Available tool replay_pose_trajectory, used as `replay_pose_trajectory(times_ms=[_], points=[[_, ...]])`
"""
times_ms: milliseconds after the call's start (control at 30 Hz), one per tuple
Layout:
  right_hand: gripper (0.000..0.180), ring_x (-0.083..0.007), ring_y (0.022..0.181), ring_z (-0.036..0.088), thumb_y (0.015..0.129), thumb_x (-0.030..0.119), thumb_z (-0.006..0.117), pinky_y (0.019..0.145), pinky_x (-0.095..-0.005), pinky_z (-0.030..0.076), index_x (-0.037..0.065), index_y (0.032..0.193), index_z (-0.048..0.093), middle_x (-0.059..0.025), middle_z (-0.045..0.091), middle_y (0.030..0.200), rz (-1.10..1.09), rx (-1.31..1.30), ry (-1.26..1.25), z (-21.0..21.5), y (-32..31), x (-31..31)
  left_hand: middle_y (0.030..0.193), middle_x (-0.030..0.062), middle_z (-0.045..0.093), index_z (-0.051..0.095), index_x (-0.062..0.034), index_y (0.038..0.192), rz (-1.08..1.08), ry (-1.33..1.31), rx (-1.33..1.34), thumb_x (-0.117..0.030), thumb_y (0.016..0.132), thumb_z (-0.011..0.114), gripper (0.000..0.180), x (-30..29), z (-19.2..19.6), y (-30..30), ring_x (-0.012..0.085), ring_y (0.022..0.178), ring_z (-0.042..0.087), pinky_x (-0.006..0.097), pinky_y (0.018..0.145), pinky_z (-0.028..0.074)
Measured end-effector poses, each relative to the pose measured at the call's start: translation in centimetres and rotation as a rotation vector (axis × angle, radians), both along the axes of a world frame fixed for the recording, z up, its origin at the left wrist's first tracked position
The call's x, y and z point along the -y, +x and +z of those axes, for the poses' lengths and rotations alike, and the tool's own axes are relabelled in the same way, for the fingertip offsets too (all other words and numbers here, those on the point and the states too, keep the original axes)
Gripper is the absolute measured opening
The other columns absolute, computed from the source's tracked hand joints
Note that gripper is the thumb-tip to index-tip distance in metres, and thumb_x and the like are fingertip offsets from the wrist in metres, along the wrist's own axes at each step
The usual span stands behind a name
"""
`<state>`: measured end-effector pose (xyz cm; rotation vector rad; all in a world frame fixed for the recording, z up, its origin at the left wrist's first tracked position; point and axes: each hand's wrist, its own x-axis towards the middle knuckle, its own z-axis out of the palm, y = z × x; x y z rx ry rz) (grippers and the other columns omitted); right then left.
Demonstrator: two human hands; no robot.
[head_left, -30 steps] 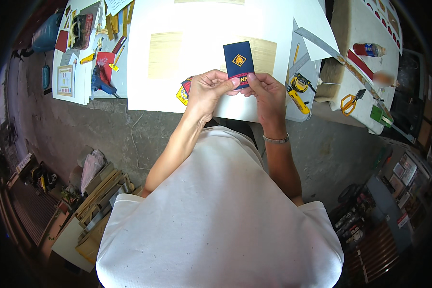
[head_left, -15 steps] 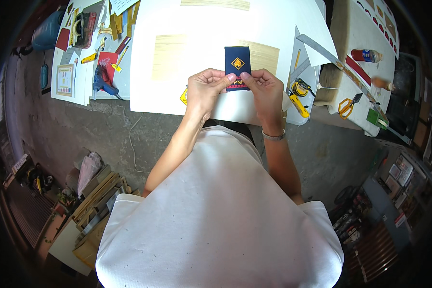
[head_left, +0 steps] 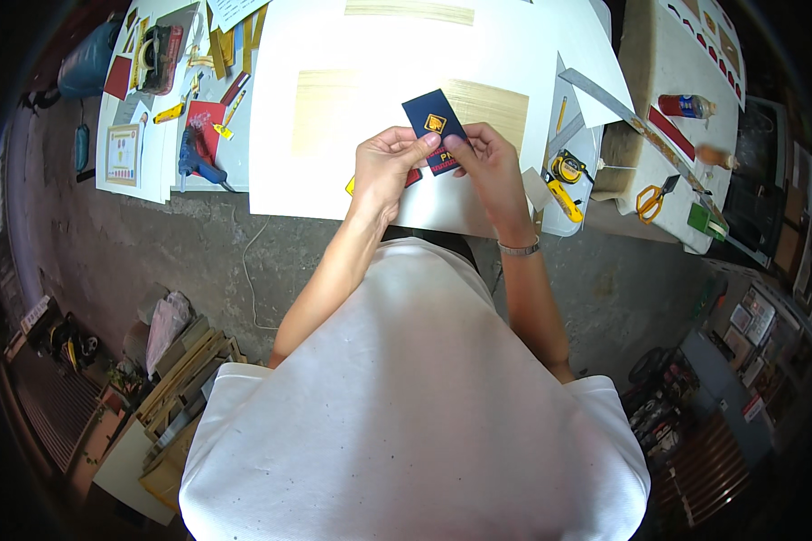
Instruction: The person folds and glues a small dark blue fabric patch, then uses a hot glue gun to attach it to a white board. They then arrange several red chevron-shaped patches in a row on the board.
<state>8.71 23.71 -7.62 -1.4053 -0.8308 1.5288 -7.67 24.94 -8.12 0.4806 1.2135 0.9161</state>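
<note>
Floor first, biggest surface in shot: grey, just past the front edge of the white-topped bench. Anything let go short of that edge could end up down there & get dirty, I'd say. Long metal ruler next, slanting across the bench's RH side; a wide swing R might catch it, tho it's well apart from the action. Pale wood-grain panels lie flat farther back, low risk AFAICT.

Now the bit that counts! L hand pinches w/ thumb in front, fingers behind; R hand likewise, thumbs nearly meeting. Both are clamped on the navy patch, held up over the bench nr its front edge, tilted w/ top leaning L. Main danger: uneven pull btwn the thumbs could crease or skew it, esp. if it's thin; can't tell how stiff it is. Thumbs also cover part of the front, so a flaw there could get missed.

Smaller stuff: yellow cutter nr the R wrist, tape measure just beyond; a careless sweep might knock either. Blade out? Can't tell. Last, red-and-yellow piece, mostly hidden by the L hand: a lowered wrist could drag it, b/c it's so close.
</note>
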Motion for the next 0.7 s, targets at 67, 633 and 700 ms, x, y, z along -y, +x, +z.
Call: replay_pose_trajectory(times_ms=[67, 633, 700], points=[[0.020, -0.0057, 0.067, 0.061, 0.096, 0.017, 0.076, 0.062, -0.0214, 0.050, -0.002, 0.095, 0.070, -0.0041, 0.071, 0.081, 0.035, -0.007, -0.030, 0.0, -0.3, 0.0, 0.084, 0.0050, 0.075, 0.072, -0.0030, 0.095, 0.046, -0.025, 0.025, -0.009, 0.088, 0.084, 0.015, 0.2, -0.2, 0.3, 0.0069, 0.073, 0.066, 0.022, 0.066, 0.052], [0.020, -0.0126, 0.073, 0.070, 0.092, 0.005, 0.078, 0.069, -0.0251, 0.059, -0.004, 0.107, 0.067, -0.0099, 0.075, 0.094, -0.051, -0.146, -0.047, 0.3, 0.6, 1.3, 0.085, 0.0103, 0.075, 0.065, -0.0060, 0.089, 0.187, 0.018, 0.014, -0.007, 0.092, 0.079, 0.015, -0.8, 0.3, 1.2, 0.0119, 0.071, 0.071, 0.025, 0.065, 0.060], [0.020, -0.0129, 0.073, 0.070, 0.092, 0.004, 0.077, 0.069, -0.0253, 0.059, -0.004, 0.108, 0.067, -0.0105, 0.075, 0.094, -0.051, -0.139, -0.040, 0.2, 1.2, 1.5, 0.084, 0.0092, 0.074, 0.065, -0.0062, 0.088, 0.195, 0.016, 0.025, -0.008, 0.091, 0.081, 0.016, -0.7, 0.4, 1.6, 0.0103, 0.069, 0.069, 0.023, 0.064, 0.058]])
